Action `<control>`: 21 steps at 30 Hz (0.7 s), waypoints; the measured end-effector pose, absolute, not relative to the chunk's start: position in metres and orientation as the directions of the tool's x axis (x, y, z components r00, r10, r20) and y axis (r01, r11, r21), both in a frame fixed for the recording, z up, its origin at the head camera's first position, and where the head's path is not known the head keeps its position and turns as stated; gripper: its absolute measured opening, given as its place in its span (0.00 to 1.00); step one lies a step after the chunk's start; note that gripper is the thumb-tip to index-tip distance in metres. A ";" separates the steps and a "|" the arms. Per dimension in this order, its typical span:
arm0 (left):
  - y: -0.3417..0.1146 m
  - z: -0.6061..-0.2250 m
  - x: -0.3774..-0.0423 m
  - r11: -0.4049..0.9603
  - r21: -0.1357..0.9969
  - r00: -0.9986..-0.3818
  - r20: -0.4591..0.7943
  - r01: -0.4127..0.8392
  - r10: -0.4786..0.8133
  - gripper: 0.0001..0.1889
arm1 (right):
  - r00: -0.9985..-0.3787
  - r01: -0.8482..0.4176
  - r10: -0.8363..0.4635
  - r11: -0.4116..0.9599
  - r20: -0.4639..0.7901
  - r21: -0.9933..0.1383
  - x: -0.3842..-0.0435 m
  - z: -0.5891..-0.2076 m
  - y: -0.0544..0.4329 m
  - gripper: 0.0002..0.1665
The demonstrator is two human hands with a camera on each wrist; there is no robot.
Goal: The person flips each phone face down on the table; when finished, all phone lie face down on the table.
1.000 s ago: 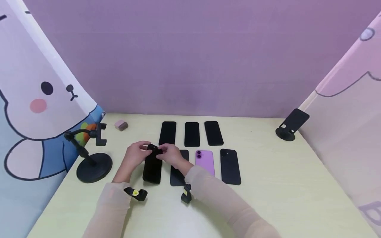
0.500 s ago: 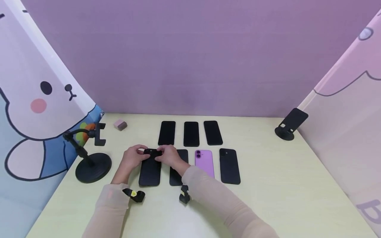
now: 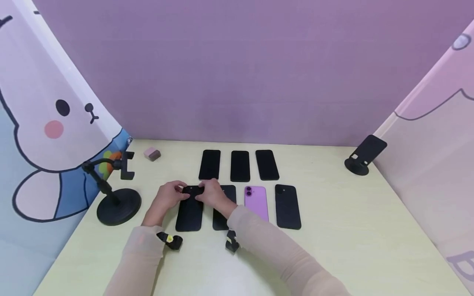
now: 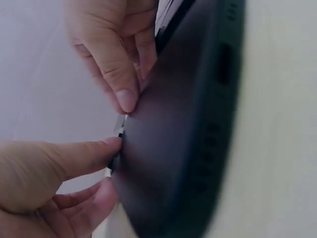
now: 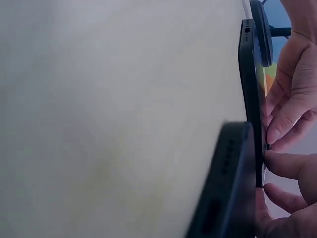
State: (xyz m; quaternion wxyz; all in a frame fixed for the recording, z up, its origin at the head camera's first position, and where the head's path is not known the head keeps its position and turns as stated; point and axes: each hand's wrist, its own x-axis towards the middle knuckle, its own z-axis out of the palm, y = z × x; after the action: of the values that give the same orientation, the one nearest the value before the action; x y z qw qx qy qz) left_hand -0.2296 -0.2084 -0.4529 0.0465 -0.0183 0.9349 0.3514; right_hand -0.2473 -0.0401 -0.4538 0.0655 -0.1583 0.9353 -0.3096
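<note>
A black phone (image 3: pixel 189 213) lies camera side up at the left end of the near row. My left hand (image 3: pixel 169 196) pinches its far left corner. At the far right corner, my right hand (image 3: pixel 212 195) grips the edge between thumb and fingers. In the left wrist view, the thumb and finger of the left hand (image 4: pixel 59 183) meet the phone (image 4: pixel 168 119) just below the right hand (image 4: pixel 111 44). Beneath my right wrist lies a second dark phone (image 3: pixel 220 220), partly hidden by that hand.
A purple phone (image 3: pixel 256 203) and another dark phone (image 3: pixel 288 207) continue the near row. Behind lie three black phones (image 3: pixel 240 166). A phone stand (image 3: pixel 118 207) is at left, a small block (image 3: pixel 152 154) behind it. A propped-up phone (image 3: pixel 371 149) stands far right.
One second ago the black phone was tilted with its far end raised; it has come down flat onto the table. Both hands have lowered slightly with it and keep their hold.
</note>
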 end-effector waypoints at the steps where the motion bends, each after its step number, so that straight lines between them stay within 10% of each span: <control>1: -0.208 -0.451 -0.231 0.759 0.647 -0.994 -0.109 -0.070 0.001 0.20 | -0.941 -0.255 -0.338 0.759 -0.028 -0.599 -0.249 -0.453 -0.039 0.21; 21: -0.183 -0.450 -0.300 0.666 0.746 -0.990 -0.098 -0.010 0.096 0.23 | -0.984 -0.075 -0.171 0.664 -0.053 -0.744 -0.309 -0.451 -0.005 0.28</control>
State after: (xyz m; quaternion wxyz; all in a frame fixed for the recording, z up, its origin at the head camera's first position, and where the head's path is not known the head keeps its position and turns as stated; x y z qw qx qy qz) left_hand -0.3004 -0.1827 -0.4502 0.0647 0.0238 0.9103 0.4083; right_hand -0.3085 -0.0049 -0.4510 0.0589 -0.0675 0.9101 -0.4045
